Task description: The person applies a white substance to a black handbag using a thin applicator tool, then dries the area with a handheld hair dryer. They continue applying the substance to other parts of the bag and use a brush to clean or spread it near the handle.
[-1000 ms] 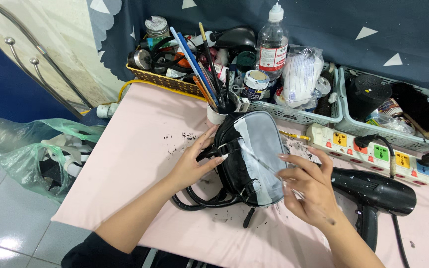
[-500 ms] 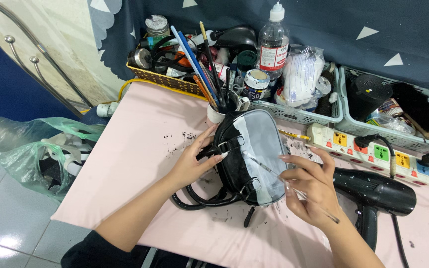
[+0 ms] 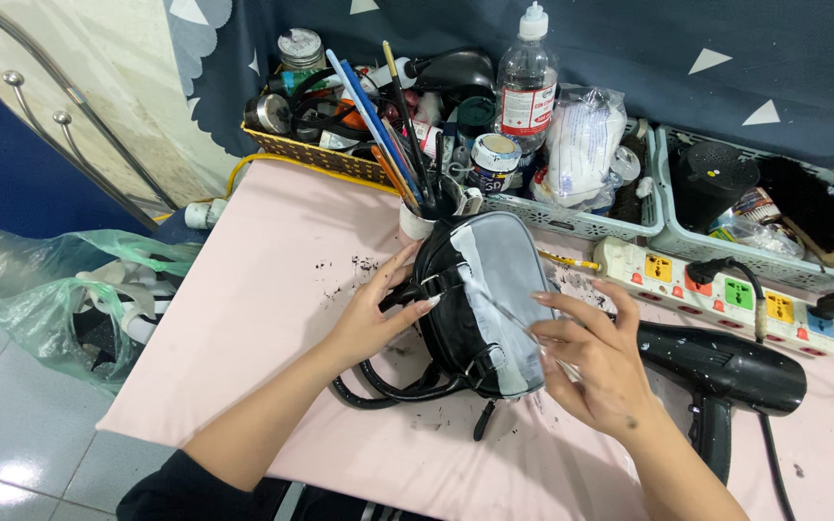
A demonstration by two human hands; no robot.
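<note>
We see a pale pink table (image 3: 272,289) with a dark blue curtain (image 3: 687,58) patterned with white triangles hanging behind it, grey floor tiles (image 3: 12,434) to its left, and a cream wall (image 3: 118,87) with a metal rail (image 3: 69,106) beyond that corner.

A pale pink bench (image 3: 272,280) carries dark flecks and smears near its middle. Along its back edge stands a yellow woven basket (image 3: 316,154) crammed with jars and small tins, and just beside it a white cup (image 3: 417,220) holds brushes and pencils upright. A clear plastic bottle (image 3: 527,82) with a white nozzle rises behind a small white-lidded pot (image 3: 492,159). A grey-green tray (image 3: 581,224) holds a crumpled clear bag (image 3: 581,145); a second tray (image 3: 755,260) to the right holds a wooden brush (image 3: 813,207). In front lies a white power strip (image 3: 716,289) with coloured sockets, and nearer, a black hair dryer (image 3: 726,371). On the tiled floor at the left sits a green plastic bag (image 3: 60,299).
</note>
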